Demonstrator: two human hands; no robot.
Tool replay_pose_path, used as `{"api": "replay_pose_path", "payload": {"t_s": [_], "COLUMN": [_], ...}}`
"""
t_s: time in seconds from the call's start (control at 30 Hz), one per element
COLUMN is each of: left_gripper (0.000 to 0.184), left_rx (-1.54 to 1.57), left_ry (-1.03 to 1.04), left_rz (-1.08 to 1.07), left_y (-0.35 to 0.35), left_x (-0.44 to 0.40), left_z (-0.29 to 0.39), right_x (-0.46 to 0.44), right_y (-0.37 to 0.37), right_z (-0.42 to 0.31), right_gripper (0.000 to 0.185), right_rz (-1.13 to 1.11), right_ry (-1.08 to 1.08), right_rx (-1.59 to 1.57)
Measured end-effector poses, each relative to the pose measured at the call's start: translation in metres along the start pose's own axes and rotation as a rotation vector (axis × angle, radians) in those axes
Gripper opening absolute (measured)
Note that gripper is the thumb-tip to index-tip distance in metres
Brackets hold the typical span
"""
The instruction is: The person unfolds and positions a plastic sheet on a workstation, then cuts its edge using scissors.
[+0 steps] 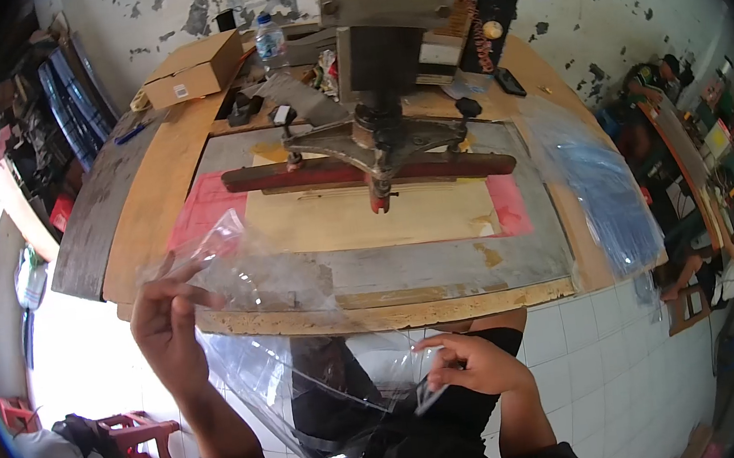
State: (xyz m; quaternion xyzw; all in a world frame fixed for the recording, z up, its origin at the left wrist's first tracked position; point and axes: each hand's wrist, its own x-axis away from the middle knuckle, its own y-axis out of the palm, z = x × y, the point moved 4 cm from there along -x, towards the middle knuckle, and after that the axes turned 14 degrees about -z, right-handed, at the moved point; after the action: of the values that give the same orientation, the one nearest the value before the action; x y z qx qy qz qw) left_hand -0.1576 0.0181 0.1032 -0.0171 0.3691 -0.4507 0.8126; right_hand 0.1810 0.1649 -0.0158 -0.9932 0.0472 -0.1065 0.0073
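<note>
A clear plastic sheet (265, 365) hangs in folds over the front edge of the worktable and across my lap. My left hand (169, 326) pinches its upper left part, close to the table's front left edge. Lower down on the right, my right hand (479, 362) has its fingers closed on the sheet's right end, where a pale, stiff-looking edge shows below the fingertips. Beyond both hands stands a press (380, 138) with a long red-brown bar (445, 167). The bar is above a cream-coloured board (366, 220) with pink patches at its sides.
A stack of clear bluish plastic sheets (601, 195) lies on the table's right side. At the back are a cardboard box (194, 68), a water bottle (270, 42) and a phone (509, 82). A red stool (143, 440) stands lower left. Other people sit at the far right.
</note>
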Motion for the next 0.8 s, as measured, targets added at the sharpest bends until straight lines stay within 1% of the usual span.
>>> {"api": "replay_pose_path", "payload": {"t_s": [0.03, 0.07, 0.1, 0.13, 0.2, 0.23, 0.27, 0.3, 0.33, 0.4, 0.47, 0.53, 0.57, 0.6, 0.63, 0.67, 0.7, 0.73, 0.8], "left_gripper": [0.023, 0.023, 0.023, 0.024, 0.022, 0.024, 0.025, 0.027, 0.027, 0.027, 0.026, 0.027, 0.029, 0.029, 0.029, 0.029, 0.03, 0.03, 0.031], "left_rx": [0.191, 0.186, 0.156, 0.126, 0.146, 0.103, 0.061, 0.084, 0.083, -0.013, -0.053, -0.502, -0.544, -0.545, -0.545, -0.542, -0.444, -0.445, -0.383], "left_ry": [0.0, -0.008, -0.042, -0.079, -0.048, -0.029, -0.006, -0.033, -0.04, 0.034, 0.013, 0.126, 0.18, 0.176, 0.191, 0.208, 0.189, 0.19, 0.24], "left_rz": [0.044, 0.056, 0.009, -0.043, 0.002, -0.001, -0.002, 0.069, 0.074, 0.169, 0.224, 0.326, 0.375, 0.376, 0.261, 0.147, 0.074, 0.076, 0.092], "left_y": [0.002, 0.002, 0.005, 0.007, 0.015, 0.019, 0.026, 0.033, 0.036, 0.04, 0.046, 0.05, 0.053, 0.052, 0.054, 0.057, 0.059, 0.062, 0.068], "left_x": [0.002, 0.002, 0.001, 0.001, 0.004, 0.005, 0.005, 0.009, 0.01, 0.013, 0.016, 0.019, 0.018, 0.017, 0.015, 0.013, 0.013, 0.013, 0.015], "left_z": [-0.009, -0.011, -0.012, -0.012, -0.014, -0.012, -0.012, -0.012, -0.009, -0.001, 0.007, 0.027, 0.032, 0.031, 0.029, 0.028, 0.024, 0.023, 0.021], "right_x": [0.008, 0.017, 0.025, 0.038, 0.051, 0.054, 0.057, 0.058, 0.057, 0.058, 0.06, 0.06, 0.06, 0.06, 0.059, 0.058, 0.057, 0.055, 0.055], "right_y": [-0.004, -0.009, -0.016, -0.024, -0.034, -0.035, -0.035, -0.034, -0.03, -0.026, -0.027, -0.027, -0.028, -0.027, -0.025, -0.024, -0.023, -0.021, -0.027], "right_z": [0.011, 0.018, 0.02, 0.023, 0.034, 0.032, 0.03, 0.027, 0.032, 0.033, 0.034, 0.033, 0.035, 0.036, 0.032, 0.026, 0.019, 0.012, -0.012], "right_gripper": [0.048, 0.046, 0.04, 0.041, 0.041, 0.041, 0.041, 0.04, 0.039, 0.039, 0.038, 0.037, 0.036, 0.035, 0.035, 0.033, 0.032, 0.032, 0.03], "right_rz": [0.031, 0.062, 0.131, 0.132, 0.215, 0.203, 0.207, 0.211, 0.167, 0.122, 0.147, 0.169, 0.196, 0.224, 0.222, 0.222, 0.221, 0.22, 0.498], "right_ry": [-0.017, -0.032, -0.117, -0.126, -0.258, -0.254, -0.12, 0.014, 0.056, 0.155, 0.137, 0.115, 0.157, 0.199, 0.201, 0.264, 0.325, 0.324, 0.207], "right_rx": [-0.09, -0.18, -0.25, -0.354, -0.371, -0.37, -0.236, -0.104, -0.124, -0.136, -0.108, -0.082, -0.077, -0.076, -0.078, 0.094, 0.266, 0.267, 0.581]}}
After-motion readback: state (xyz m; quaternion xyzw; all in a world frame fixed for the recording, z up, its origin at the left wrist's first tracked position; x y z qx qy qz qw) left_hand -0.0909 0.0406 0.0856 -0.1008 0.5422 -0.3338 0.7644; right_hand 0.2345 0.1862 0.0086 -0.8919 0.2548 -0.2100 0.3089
